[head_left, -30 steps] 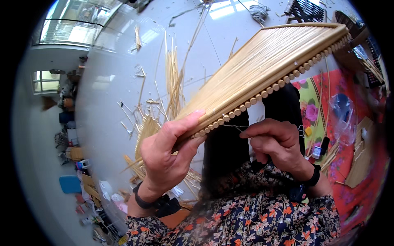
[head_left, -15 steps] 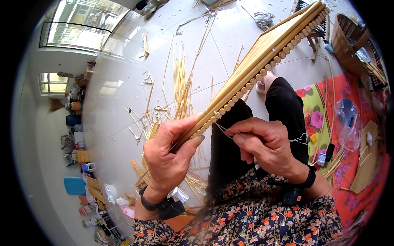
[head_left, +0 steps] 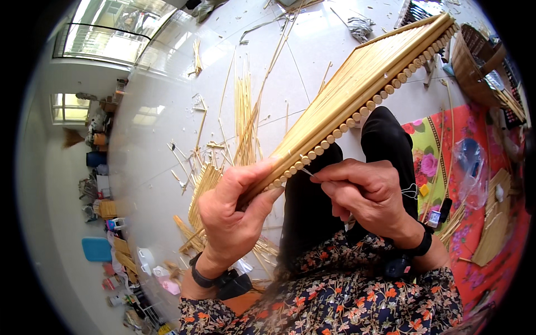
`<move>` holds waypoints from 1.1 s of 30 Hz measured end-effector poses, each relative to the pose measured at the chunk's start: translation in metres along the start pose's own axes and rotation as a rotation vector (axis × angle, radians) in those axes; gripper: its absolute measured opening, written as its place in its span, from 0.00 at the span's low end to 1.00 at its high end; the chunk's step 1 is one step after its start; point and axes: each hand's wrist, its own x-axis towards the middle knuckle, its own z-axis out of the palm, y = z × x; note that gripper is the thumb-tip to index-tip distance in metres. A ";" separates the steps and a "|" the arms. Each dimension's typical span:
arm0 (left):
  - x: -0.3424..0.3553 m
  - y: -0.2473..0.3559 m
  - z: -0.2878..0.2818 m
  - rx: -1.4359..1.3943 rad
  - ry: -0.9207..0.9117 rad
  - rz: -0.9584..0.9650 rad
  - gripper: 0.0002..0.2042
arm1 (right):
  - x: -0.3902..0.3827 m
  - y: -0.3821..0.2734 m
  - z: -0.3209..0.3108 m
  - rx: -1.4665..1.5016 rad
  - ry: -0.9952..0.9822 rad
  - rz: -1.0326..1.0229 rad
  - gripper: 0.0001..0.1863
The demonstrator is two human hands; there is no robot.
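Note:
A long pale bamboo-strip panel point(head_left: 357, 78), edged with a row of small round rod ends, rises diagonally toward the upper right. My left hand point(head_left: 234, 209) is closed on its lower-left end, thumb and fingers on either side. Just below the rounded edge, my right hand point(head_left: 365, 201) pinches a thin white cord point(head_left: 307, 171) that runs up to that edge near my left thumb. A loose loop of cord shows to the right of my right hand. My black-clad legs point(head_left: 385, 134) lie beneath the panel.
Bamboo strips point(head_left: 244, 111) and offcuts are scattered on the tiled floor point(head_left: 156, 134). At right are a flowered mat point(head_left: 477, 218), a plastic bag point(head_left: 469, 173) and a woven basket point(head_left: 472, 67). Assorted household goods point(head_left: 106, 212) line the left wall, below windows point(head_left: 103, 33).
The panel has shifted and turned slightly, dipping its far end since half a second ago. Both hands have moved a little, keeping their grips on panel and cord.

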 end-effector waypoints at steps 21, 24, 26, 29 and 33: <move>-0.020 -0.005 0.033 0.270 -0.001 0.333 0.19 | -0.039 -0.009 -0.020 0.286 0.040 0.502 0.08; -0.021 -0.006 0.038 0.276 -0.003 0.333 0.19 | -0.044 -0.003 -0.016 0.328 0.089 0.534 0.07; -0.021 -0.005 0.034 0.299 -0.009 0.302 0.19 | -0.044 -0.004 -0.017 0.258 0.083 0.494 0.07; -0.014 -0.002 0.016 0.269 -0.020 0.163 0.18 | -0.045 -0.006 -0.023 0.102 0.057 0.349 0.05; -0.003 -0.009 -0.002 -0.028 0.099 -0.036 0.16 | -0.048 -0.002 -0.019 0.242 0.088 0.359 0.06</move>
